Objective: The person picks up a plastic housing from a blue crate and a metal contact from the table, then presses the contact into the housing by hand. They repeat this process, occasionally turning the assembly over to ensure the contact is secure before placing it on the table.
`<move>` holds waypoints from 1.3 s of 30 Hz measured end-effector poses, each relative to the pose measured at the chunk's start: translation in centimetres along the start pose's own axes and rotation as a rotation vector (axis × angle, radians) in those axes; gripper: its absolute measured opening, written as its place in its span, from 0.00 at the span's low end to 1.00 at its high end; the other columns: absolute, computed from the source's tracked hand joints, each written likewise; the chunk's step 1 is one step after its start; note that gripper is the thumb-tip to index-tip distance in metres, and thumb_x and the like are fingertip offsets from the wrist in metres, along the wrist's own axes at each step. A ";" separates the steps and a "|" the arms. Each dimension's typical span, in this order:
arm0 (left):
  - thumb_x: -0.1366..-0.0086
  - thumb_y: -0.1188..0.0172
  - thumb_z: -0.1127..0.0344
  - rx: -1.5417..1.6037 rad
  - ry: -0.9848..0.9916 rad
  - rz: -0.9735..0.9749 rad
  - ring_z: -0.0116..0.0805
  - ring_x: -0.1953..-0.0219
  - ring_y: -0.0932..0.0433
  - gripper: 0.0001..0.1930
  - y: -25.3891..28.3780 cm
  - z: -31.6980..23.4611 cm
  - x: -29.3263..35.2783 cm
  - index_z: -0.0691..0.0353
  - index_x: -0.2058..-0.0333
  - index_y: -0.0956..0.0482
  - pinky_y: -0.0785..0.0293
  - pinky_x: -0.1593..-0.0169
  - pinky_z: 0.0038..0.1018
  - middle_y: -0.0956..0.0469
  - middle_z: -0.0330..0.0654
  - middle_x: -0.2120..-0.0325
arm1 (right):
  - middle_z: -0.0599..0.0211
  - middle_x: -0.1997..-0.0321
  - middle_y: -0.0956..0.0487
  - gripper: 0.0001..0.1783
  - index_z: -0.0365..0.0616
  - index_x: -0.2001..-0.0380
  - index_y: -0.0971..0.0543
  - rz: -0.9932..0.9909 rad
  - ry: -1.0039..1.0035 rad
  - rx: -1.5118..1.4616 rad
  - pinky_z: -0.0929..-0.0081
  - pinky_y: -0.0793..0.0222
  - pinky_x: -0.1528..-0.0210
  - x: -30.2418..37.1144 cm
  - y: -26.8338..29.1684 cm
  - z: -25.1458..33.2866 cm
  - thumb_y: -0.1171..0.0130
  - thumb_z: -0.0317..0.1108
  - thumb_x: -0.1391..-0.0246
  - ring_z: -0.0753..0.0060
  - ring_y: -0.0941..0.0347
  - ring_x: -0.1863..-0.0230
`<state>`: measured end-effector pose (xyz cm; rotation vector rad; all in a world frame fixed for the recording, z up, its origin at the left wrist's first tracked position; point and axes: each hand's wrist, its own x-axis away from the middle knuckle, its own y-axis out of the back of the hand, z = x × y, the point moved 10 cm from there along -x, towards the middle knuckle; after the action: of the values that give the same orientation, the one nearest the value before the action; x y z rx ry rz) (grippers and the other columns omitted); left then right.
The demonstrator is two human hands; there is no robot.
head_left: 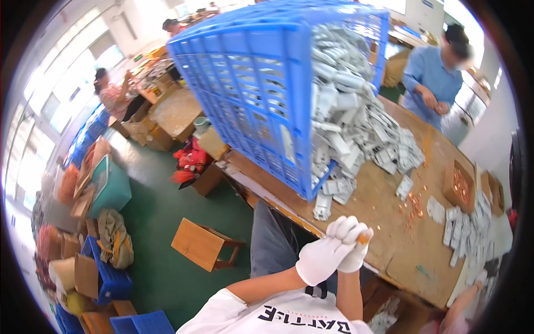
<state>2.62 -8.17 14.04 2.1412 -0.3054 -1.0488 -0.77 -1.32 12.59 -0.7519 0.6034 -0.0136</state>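
Both of my hands wear white gloves and are pressed together just off the table's near edge. My left hand (318, 260) lies closed against the right one, its fingers overlapping it. My right hand (354, 257) is closed too, with curled fingers, and an orange patch shows at one fingertip. Between the palms nothing can be made out. Just beyond them a big blue plastic crate (245, 94) lies tipped on its side on the wooden table (400, 245). Out of its open side spills a heap of grey-white plastic parts (356, 131).
Small copper-coloured pieces (413, 206) lie scattered near a cardboard box (459, 186) of them. More grey-white parts (461, 234) sit at the right. A person in blue (434, 78) stands across the table. A wooden stool (203, 245) is on the green floor at left.
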 end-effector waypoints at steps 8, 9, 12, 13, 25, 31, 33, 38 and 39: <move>0.38 0.46 0.75 0.590 0.263 0.175 0.49 0.53 0.26 0.18 -2.4 1.3 0.0 0.67 0.49 0.26 0.31 0.49 0.31 0.27 0.54 0.55 | 0.61 0.82 0.31 0.32 0.39 0.88 0.34 -0.335 -0.045 0.311 0.71 0.40 0.73 0.6 6.1 1.2 0.59 0.50 0.32 0.67 0.36 0.78; 0.39 0.46 0.76 0.640 0.272 0.213 0.48 0.52 0.26 0.19 -2.9 1.3 0.3 0.65 0.48 0.26 0.31 0.49 0.30 0.27 0.53 0.53 | 0.59 0.82 0.30 0.32 0.39 0.88 0.34 -0.372 -0.041 0.356 0.73 0.41 0.75 1.0 6.3 1.8 0.58 0.49 0.32 0.69 0.35 0.78; 0.40 0.46 0.78 0.700 0.296 0.234 0.45 0.53 0.24 0.16 -3.5 1.8 0.4 0.62 0.53 0.23 0.29 0.49 0.30 0.24 0.49 0.56 | 0.61 0.84 0.29 0.31 0.40 0.89 0.35 -0.439 0.016 0.654 0.77 0.45 0.79 2.1 7.2 4.2 0.56 0.46 0.32 0.76 0.37 0.82; 0.41 0.45 0.79 0.709 0.293 0.219 0.44 0.55 0.23 0.14 -3.6 2.4 0.3 0.62 0.55 0.21 0.28 0.50 0.30 0.23 0.48 0.58 | 0.65 0.85 0.31 0.31 0.40 0.89 0.35 -0.456 -0.031 0.780 0.79 0.46 0.79 2.3 7.6 4.9 0.56 0.46 0.32 0.78 0.39 0.84; 0.42 0.41 0.75 0.163 0.080 0.135 0.45 0.54 0.24 0.12 -8.6 7.4 -5.2 0.58 0.58 0.22 0.28 0.52 0.34 0.23 0.44 0.58 | 0.77 0.85 0.34 0.18 0.36 0.78 0.25 -0.520 -0.216 0.761 0.81 0.45 0.79 7.2 18.4 9.0 0.47 0.37 0.37 0.83 0.41 0.83; 0.45 0.38 0.74 -0.255 0.191 0.280 0.54 0.43 0.34 0.25 -12.0 11.1 -6.9 0.60 0.47 0.31 0.37 0.40 0.40 0.33 0.54 0.46 | 0.68 0.70 0.21 0.10 0.39 0.57 0.25 -0.587 -0.099 0.856 0.83 0.32 0.70 6.3 17.8 10.6 0.53 0.26 0.39 0.79 0.26 0.73; 0.46 0.38 0.74 -0.267 0.153 0.235 0.53 0.44 0.33 0.26 -12.1 11.0 -7.1 0.61 0.47 0.31 0.36 0.42 0.40 0.32 0.52 0.46 | 0.70 0.75 0.23 0.12 0.39 0.59 0.24 -0.505 -0.185 0.820 0.83 0.34 0.73 6.3 18.6 9.1 0.53 0.19 0.44 0.82 0.28 0.75; 0.43 0.39 0.74 0.174 0.031 0.159 0.48 0.47 0.29 0.21 -11.6 5.7 -7.8 0.61 0.50 0.26 0.33 0.43 0.37 0.26 0.48 0.52 | 0.72 0.79 0.26 0.09 0.38 0.65 0.23 -0.438 -0.191 1.008 0.85 0.37 0.75 5.2 17.9 8.6 0.54 0.21 0.43 0.85 0.32 0.78; 0.43 0.39 0.74 0.289 0.027 0.194 0.48 0.48 0.29 0.20 -11.9 4.7 -7.6 0.60 0.50 0.26 0.33 0.43 0.37 0.26 0.47 0.52 | 0.73 0.80 0.27 0.09 0.38 0.67 0.23 -0.443 -0.182 1.030 0.85 0.38 0.75 4.9 17.4 8.7 0.54 0.20 0.45 0.85 0.33 0.78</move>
<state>-7.02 1.68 8.30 2.3214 -0.6730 -0.9073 4.32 16.00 3.82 0.1340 0.1814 -0.6142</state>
